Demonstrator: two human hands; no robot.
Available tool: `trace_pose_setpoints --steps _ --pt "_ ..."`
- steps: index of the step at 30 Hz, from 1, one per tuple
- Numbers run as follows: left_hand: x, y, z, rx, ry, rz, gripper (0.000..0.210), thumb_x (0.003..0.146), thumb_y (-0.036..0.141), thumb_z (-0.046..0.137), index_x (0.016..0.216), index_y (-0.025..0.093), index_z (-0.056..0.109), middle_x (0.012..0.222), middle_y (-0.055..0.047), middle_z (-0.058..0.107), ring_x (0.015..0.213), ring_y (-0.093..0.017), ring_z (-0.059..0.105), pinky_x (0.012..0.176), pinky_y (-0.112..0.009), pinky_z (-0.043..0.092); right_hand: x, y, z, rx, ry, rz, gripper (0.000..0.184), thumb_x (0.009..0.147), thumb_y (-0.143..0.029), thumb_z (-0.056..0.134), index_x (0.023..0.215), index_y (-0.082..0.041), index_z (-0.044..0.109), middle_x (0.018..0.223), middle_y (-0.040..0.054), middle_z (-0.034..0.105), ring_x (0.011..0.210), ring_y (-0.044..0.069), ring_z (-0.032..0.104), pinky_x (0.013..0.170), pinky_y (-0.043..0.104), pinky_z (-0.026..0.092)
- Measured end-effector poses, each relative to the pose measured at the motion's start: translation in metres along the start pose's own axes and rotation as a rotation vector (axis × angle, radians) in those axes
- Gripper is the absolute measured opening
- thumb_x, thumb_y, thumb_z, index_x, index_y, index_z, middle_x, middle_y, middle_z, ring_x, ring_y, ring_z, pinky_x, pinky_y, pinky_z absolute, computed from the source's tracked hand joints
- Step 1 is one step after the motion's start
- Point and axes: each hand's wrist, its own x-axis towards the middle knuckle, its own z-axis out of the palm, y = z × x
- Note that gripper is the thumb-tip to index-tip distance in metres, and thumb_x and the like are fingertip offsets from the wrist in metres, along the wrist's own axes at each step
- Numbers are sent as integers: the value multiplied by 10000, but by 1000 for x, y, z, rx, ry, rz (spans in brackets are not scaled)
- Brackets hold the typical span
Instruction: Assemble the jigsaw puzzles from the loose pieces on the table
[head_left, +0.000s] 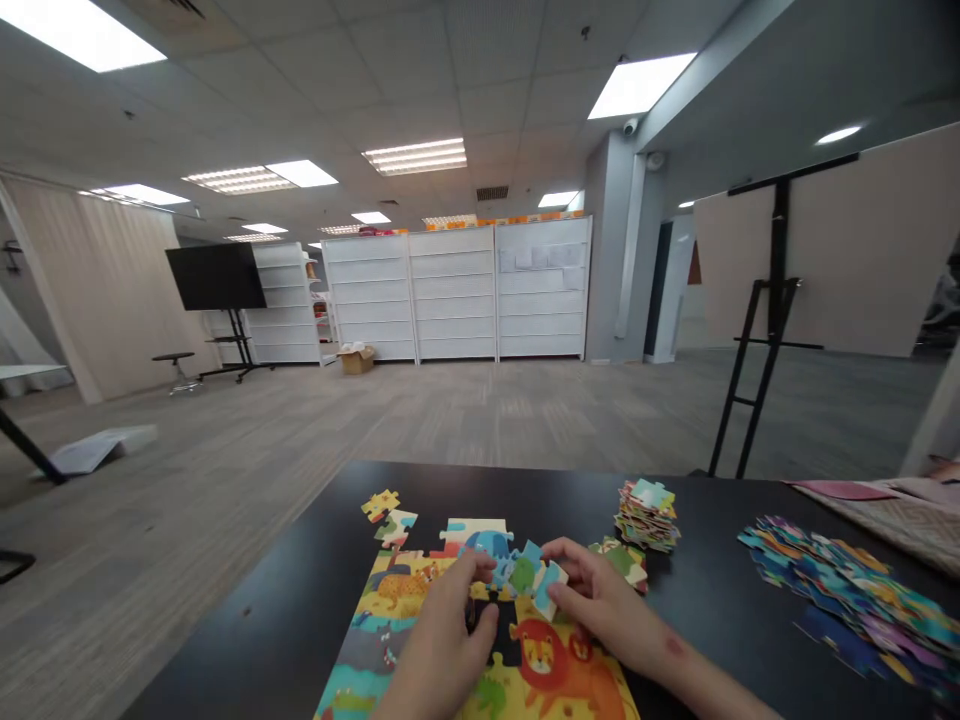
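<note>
While the left hand (450, 625) reaches over the middle of the puzzle (349, 650), its thumb and forefinger stand apart, curved around bare black tabletop; the fingertips lie at the edge of the elephant section (487, 544), and whether they press on it I cannot tell. Across from it, the right hand (592, 595) pinches a pale blue piece (550, 588) between thumb and forefinger, the piece tilted beside a tree piece (523, 574) with a round green top.

The puzzle lies on the near part of the black table (300, 590), partly joined. A lion (541, 650) shows below the right hand, a leopard (401, 588) to the left of the left hand, and a dark gap (508, 632) remains between the hands.

Beyond the upper left corner sit a yellow piece (381, 505) and a green-and-cream piece (396, 528), just beside each other. Past the right hand stands a stack (646, 517) of pieces, with green pieces (628, 563) in front of it. Farther right spreads a heap (855, 590) of blue and purple pieces, near a patterned cloth (900, 515). White shelves (454, 295) line the far side of the room.
</note>
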Motion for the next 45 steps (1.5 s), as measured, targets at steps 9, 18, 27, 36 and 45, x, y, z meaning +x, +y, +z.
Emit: trace_pose_setpoints --steps 9,18,27,36,45 --pt "-3 5 -11 488 -217 -135 580 904 315 488 1469 186 480 1555 -86 420 1471 -328 287 1210 -547 182 3 4 -16 -442 243 -131 264 885 -394 507 1044 -231 641 730 -3 628 627 167 567 597 276 463" --pt "1 9 -10 486 -236 -151 654 840 340 543 1473 187 488 1563 -96 404 1455 -361 305 1189 -568 166 56 11 -46 -565 268 -222 288 916 -415 502 1039 -197 646 815 24 708 742 192 654 648 282 506" --pt "7 -5 -4 490 -249 -141 698 778 349 593 1455 198 516 1575 -115 373 1462 -408 268 1168 -617 139 100 17 -28 -720 119 -328 317 952 -312 478 1037 -207 765 985 85 737 941 224 679 880 322 490" --pt "6 -4 -4 483 -247 -142 670 770 352 597 1423 208 544 1561 -129 404 1449 -419 280 1160 -629 133 95 26 -16 -817 111 -323 253 889 -245 531 1027 -183 734 1038 89 718 1023 246 614 954 367 449" --pt "7 -10 -4 434 -280 -137 666 787 364 583 1437 228 522 1580 -122 372 1457 -423 245 1147 -664 96 85 18 -18 -831 110 -243 210 840 -261 568 985 -205 710 1047 79 695 1025 254 613 942 386 452"
